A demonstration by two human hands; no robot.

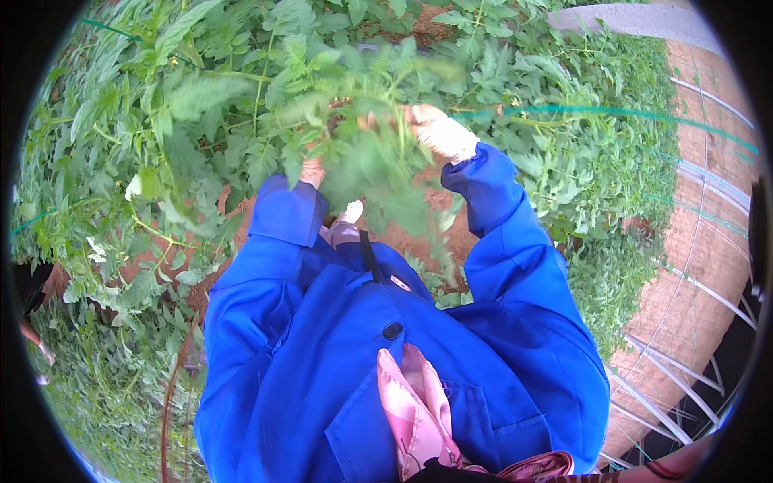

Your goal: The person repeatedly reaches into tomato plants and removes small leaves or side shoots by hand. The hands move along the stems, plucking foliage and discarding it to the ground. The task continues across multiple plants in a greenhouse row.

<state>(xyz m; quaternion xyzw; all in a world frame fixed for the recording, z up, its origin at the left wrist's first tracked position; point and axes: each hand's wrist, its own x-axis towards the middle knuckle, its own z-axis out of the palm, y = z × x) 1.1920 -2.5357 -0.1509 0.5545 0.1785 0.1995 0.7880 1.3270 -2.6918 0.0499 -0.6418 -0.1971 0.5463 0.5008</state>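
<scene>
Both my arms, in blue sleeves, reach forward into leafy green plants that look like tomato plants [386, 173]. My right hand [441, 133], pale and partly blurred, is closed at a tomato stem, its fingers bent toward the left among the leaves. A taut green twine [580, 110] runs from beside this hand to the right. Leaves cover most of my left hand [312, 171]; only the part near the wrist shows clearly, so its fingers cannot be made out. The foliage between my hands is smeared by motion.
Dense plant rows [105, 121] fill the left side and the far side. Reddish soil [439, 209] shows below my hands, by a light shoe [352, 212]. Along the right are a brown wall-like surface [684, 241] and white pipes [668, 378]. Another person's hand [47, 352] shows at far left.
</scene>
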